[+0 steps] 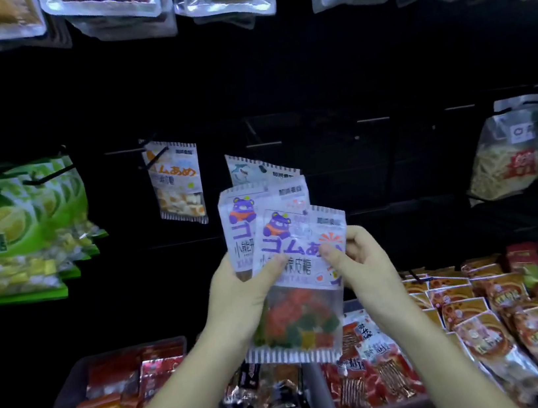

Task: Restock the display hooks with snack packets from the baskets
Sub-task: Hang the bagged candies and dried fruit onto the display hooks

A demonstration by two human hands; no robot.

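In the head view I hold a fan of three white gummy packets in front of the dark display wall. The front packet [298, 289] shows a purple bear and red and green gummies. My left hand [239, 298] grips the fan from the left, thumb across the front packet. My right hand [358, 260] pinches the front packet's right edge. Behind it sit a second bear packet [245, 221] and a shark packet [249, 170]. A similar orange-print packet [176, 182] hangs on a hook to the upper left. Bare hooks [371, 120] run along the wall to the right.
Grey baskets [76, 369] of red and orange snack packets stand below my arms. Green pomelo candy bags [19, 232] hang at left. A clear noodle-like bag [506, 156] hangs at right. Rows of snack packs [503, 305] lie at lower right. Clear packs hang along the top.
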